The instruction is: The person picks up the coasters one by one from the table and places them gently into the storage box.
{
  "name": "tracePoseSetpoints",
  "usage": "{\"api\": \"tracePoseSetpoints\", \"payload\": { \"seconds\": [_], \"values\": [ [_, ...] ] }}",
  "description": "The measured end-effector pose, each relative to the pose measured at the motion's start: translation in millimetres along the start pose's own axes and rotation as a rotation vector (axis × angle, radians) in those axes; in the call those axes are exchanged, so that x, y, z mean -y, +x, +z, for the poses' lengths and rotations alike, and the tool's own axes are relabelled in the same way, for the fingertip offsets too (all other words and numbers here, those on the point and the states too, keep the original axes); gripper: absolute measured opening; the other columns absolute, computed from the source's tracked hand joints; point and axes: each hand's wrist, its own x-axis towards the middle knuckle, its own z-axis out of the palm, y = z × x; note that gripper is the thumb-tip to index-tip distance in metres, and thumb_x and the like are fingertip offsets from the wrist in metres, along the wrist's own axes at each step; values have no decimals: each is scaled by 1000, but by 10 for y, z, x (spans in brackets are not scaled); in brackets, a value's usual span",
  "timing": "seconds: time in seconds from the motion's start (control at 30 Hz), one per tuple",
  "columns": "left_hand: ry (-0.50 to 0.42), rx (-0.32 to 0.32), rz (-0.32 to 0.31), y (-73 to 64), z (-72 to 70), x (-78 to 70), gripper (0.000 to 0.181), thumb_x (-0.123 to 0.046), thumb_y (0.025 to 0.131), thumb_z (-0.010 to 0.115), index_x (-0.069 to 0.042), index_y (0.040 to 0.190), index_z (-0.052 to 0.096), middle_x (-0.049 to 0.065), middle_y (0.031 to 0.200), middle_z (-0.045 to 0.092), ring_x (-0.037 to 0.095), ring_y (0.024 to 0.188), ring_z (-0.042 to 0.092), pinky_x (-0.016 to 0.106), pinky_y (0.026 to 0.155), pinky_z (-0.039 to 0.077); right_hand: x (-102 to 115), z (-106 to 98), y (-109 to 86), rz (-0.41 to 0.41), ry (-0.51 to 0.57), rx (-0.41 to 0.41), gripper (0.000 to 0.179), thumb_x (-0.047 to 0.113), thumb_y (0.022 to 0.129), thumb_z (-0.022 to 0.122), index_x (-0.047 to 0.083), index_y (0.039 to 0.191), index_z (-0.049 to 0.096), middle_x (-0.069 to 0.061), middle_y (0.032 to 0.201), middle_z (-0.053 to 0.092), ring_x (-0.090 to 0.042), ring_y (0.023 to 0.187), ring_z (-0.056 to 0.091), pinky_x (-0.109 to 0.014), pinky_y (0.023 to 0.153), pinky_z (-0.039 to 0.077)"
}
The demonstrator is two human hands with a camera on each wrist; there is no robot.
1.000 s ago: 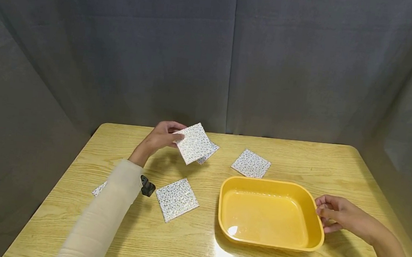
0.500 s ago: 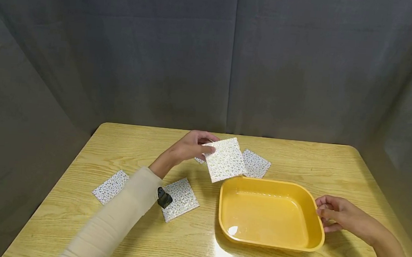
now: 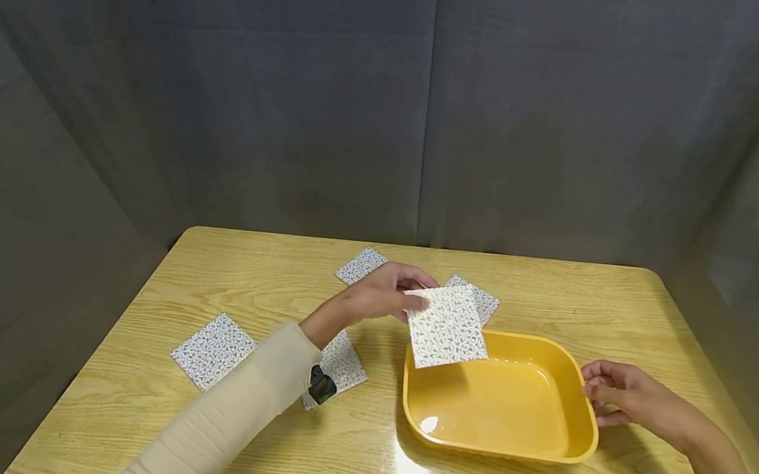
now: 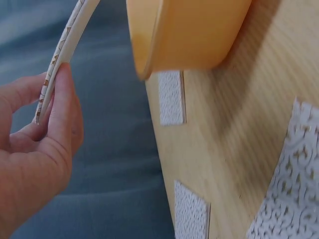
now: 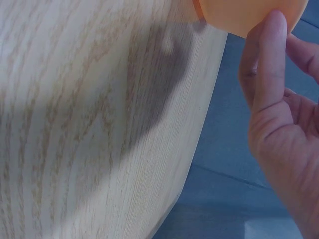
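Note:
My left hand (image 3: pixel 381 291) pinches a white square coaster (image 3: pixel 449 330) with a scroll pattern by its left corner, thumb on the near face. It hangs tilted over the left back part of a yellow plastic tub (image 3: pixel 506 414). In the left wrist view the coaster (image 4: pixel 62 52) shows edge-on between thumb and fingers. At the tub's right side, my right hand (image 3: pixel 636 399) holds the rim; the right wrist view shows a fingertip against the tub's wall (image 5: pixel 239 15). Inside the tub only bare floor shows, partly shaded by the coaster.
More patterned coasters lie flat on the wooden table (image 3: pixel 374 455): one at left (image 3: pixel 210 350), one partly under the left wrist (image 3: pixel 344 362), one at the back (image 3: pixel 360 265), and one behind the tub (image 3: pixel 487 303). A dark curtain (image 3: pixel 296 109) stands behind the table.
My left hand has carried the coaster rightward and nearer, from the table's back left to above the tub. The right hand and the tub have stayed put.

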Motion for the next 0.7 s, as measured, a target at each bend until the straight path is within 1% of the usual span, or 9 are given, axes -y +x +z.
{"api": "tracePoseSetpoints", "payload": {
  "seconds": [0.03, 0.17, 0.27, 0.37, 0.53, 0.6, 0.7],
  "values": [
    [1, 8, 0, 4, 28, -1, 32, -4, 94, 67, -3, 126, 64, 10, 104, 64, 16, 87, 62, 39, 75, 60, -1, 1, -2, 0, 1, -1, 23, 9, 106, 44, -11, 117, 44, -1, 97, 56, -10, 86, 61, -38, 77, 59],
    [-1, 46, 4, 13, 129, -1, 33, -5, 94, 67, -4, 126, 65, 9, 101, 64, 15, 84, 61, 35, 73, 60, -10, 5, -3, 5, 4, -9, 23, 9, 106, 45, -11, 117, 44, -1, 96, 57, -10, 86, 61, -38, 77, 59],
    [-4, 70, 9, 17, 190, 6, 33, -6, 94, 68, -3, 126, 65, 8, 101, 64, 14, 83, 61, 36, 72, 59, -18, 1, -2, 14, 3, -18, 22, 9, 106, 45, -9, 117, 44, 0, 96, 56, -10, 86, 60, -37, 77, 59],
    [2, 90, 22, 28, 248, 19, 32, -6, 94, 68, -2, 126, 64, 8, 98, 65, 14, 78, 61, 40, 72, 59, -28, -4, -3, 8, 1, -13, 21, 9, 106, 45, -9, 117, 45, 0, 96, 56, -10, 86, 60, -38, 77, 59],
    [20, 119, 24, 46, 357, 44, 31, -3, 94, 67, -1, 124, 65, 5, 93, 65, 14, 70, 60, 50, 76, 58, -43, -17, -5, -13, 2, 1, 20, 8, 106, 43, -9, 117, 44, 1, 96, 55, -9, 86, 59, -38, 76, 59],
    [34, 131, 25, 55, 407, 53, 30, -2, 94, 67, 0, 123, 65, 6, 93, 65, 14, 70, 59, 51, 77, 58, -47, -22, -4, -16, 4, 4, 19, 7, 106, 43, -9, 117, 44, 1, 96, 55, -9, 86, 59, -38, 76, 59],
    [63, 146, 26, 64, 481, 64, 29, -2, 93, 67, 0, 122, 66, 9, 100, 66, 13, 74, 60, 46, 74, 59, -51, -20, 1, -16, 1, 9, 20, 7, 106, 42, -9, 117, 44, 1, 97, 56, -9, 87, 60, -38, 77, 59]
  ]
}}
